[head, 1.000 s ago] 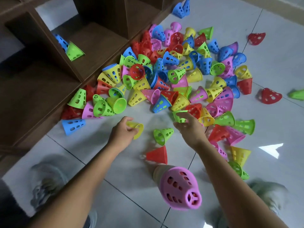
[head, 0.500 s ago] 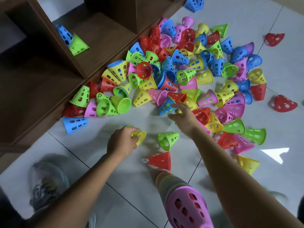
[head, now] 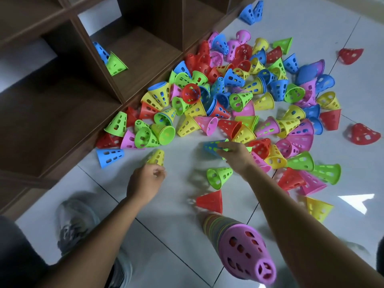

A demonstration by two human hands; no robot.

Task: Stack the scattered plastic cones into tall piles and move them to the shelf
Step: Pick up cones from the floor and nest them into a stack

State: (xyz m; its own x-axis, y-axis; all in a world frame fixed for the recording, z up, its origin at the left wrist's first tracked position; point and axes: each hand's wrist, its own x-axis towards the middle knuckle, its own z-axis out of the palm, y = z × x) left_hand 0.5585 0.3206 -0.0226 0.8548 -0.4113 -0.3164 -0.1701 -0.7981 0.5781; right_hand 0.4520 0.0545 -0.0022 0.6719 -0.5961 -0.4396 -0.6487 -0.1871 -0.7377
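Over the white tiled floor (head: pixel 166 235), the left hand (head: pixel 145 181) is pinching a small yellow perforated plastic cone (head: pixel 156 157) while the right hand (head: pixel 236 154) is gripping a blue perforated plastic cone (head: pixel 212 146) at the edge of the scattered pile, near the tall pink-topped cone stack (head: pixel 243 246).

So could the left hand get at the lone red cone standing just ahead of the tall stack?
Probably yes: the left hand holds a yellow cone, but bare floor lies between it and the red cone.
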